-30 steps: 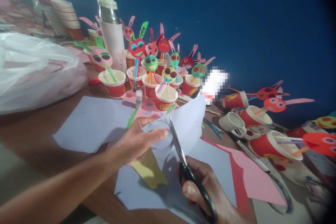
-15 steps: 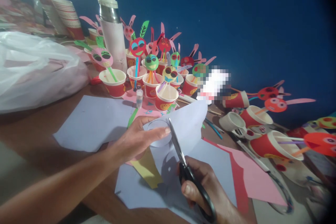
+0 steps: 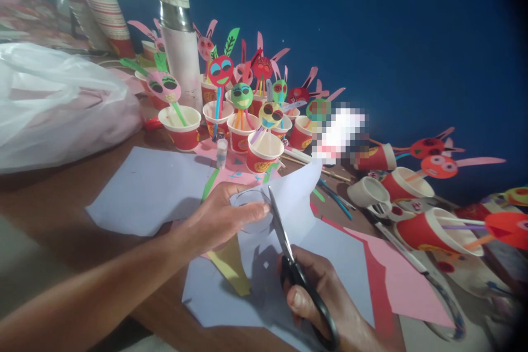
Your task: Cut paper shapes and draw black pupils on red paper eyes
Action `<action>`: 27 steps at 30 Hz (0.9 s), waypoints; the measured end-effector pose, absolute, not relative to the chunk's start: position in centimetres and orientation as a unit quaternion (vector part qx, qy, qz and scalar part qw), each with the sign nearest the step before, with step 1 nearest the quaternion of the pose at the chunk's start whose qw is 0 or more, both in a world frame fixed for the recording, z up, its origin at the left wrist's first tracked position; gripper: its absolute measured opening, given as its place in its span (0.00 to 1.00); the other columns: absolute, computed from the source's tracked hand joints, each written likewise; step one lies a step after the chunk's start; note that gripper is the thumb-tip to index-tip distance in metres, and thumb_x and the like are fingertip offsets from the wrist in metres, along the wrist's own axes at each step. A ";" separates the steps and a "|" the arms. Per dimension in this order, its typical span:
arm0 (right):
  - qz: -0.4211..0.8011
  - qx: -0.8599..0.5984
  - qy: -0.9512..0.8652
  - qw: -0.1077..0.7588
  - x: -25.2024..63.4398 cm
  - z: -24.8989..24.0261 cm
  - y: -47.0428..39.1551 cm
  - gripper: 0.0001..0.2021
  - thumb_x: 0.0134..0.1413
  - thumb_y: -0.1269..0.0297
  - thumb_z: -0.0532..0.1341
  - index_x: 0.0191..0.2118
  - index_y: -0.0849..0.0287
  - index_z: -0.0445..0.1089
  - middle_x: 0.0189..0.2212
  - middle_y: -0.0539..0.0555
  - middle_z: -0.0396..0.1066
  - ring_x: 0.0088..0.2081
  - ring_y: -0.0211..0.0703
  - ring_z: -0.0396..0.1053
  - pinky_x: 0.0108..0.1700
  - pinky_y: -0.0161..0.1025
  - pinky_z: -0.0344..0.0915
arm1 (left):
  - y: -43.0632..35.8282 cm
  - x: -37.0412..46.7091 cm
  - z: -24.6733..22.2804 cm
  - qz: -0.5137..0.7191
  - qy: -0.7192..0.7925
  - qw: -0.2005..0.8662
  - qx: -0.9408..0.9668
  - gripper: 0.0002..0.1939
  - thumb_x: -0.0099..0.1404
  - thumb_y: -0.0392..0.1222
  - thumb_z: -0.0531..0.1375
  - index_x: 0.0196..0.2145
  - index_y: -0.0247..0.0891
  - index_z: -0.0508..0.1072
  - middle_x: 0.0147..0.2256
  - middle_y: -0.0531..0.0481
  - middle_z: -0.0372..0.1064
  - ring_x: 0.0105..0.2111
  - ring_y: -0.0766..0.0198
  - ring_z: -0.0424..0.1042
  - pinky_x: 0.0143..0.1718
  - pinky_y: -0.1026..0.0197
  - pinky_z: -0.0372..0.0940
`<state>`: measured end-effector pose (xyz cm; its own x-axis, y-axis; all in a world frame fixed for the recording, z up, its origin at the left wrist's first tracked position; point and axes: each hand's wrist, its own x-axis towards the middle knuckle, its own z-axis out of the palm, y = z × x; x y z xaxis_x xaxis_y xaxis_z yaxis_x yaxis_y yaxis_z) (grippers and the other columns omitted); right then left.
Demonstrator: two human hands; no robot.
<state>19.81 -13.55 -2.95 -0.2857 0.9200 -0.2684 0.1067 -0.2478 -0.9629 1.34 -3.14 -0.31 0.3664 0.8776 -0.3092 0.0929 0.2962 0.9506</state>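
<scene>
A sheet of pale blue-white paper [image 3: 295, 198] with a circle drawn on it is pinched in my left hand [image 3: 225, 212], thumb on top over the circle. My right hand [image 3: 322, 286] grips black-handled scissors [image 3: 284, 236], fingers in the loops. The blades point up and away, against the paper just right of the circle and my left thumb. Beneath lie another pale sheet [image 3: 223, 302], a yellow paper piece [image 3: 231, 264], a red sheet [image 3: 381, 297] and a pink sheet [image 3: 416, 280].
Red paper cups [image 3: 183, 129] holding straws with coloured paper faces stand across the back and right. A white flask [image 3: 181, 60] rises behind them. A plastic bag [image 3: 61, 110] fills the left. A pale sheet [image 3: 150, 192] lies left, a small glue bottle [image 3: 221, 153] behind my left hand.
The held sheet's right part has shifted slightly left and bends up more beside the blades. Both hands keep nearly the same place and grip. The view has shifted slightly.
</scene>
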 end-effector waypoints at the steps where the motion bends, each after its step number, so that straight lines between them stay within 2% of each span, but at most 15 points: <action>1: 0.614 -0.500 -0.514 0.330 19.7 -2.9 -13.5 0.24 0.45 0.41 0.62 0.32 0.62 0.65 0.19 0.44 0.54 0.19 0.30 0.53 0.20 0.29 0.49 | -3.1 1.3 -0.3 0.301 0.477 0.648 0.512 0.12 0.52 0.48 0.65 0.29 0.37 0.75 0.22 0.54 0.70 0.23 0.65 0.68 0.25 0.64 0.62; 8: 0.624 -0.506 -0.497 0.329 19.5 -2.8 -13.3 0.25 0.44 0.40 0.62 0.32 0.62 0.64 0.17 0.45 0.55 0.17 0.30 0.52 0.17 0.28 0.51 | -3.1 1.2 -0.7 0.297 0.476 0.659 0.501 0.14 0.51 0.50 0.66 0.31 0.37 0.75 0.23 0.53 0.71 0.25 0.62 0.71 0.26 0.64 0.63; 19: 0.638 -0.502 -0.481 0.330 19.7 -2.9 -13.4 0.25 0.43 0.41 0.63 0.32 0.62 0.65 0.18 0.44 0.56 0.16 0.29 0.52 0.16 0.27 0.54 | -3.1 1.2 0.0 0.302 0.468 0.658 0.507 0.12 0.50 0.48 0.66 0.29 0.37 0.75 0.22 0.52 0.70 0.23 0.62 0.70 0.21 0.65 0.61; 27: 0.641 -0.493 -0.486 0.332 19.7 -2.8 -13.4 0.24 0.44 0.42 0.63 0.30 0.62 0.64 0.17 0.44 0.55 0.16 0.28 0.52 0.16 0.26 0.51 | -2.7 0.9 -0.3 0.285 0.443 0.672 0.521 0.10 0.52 0.47 0.65 0.28 0.38 0.76 0.25 0.54 0.71 0.25 0.67 0.68 0.27 0.66 0.62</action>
<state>19.70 -13.36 -2.76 -0.2934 0.9046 -0.3093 0.0531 -0.3076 -0.9500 0.85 -2.67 -0.30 0.4454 0.8443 -0.2980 0.0793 0.2943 0.9524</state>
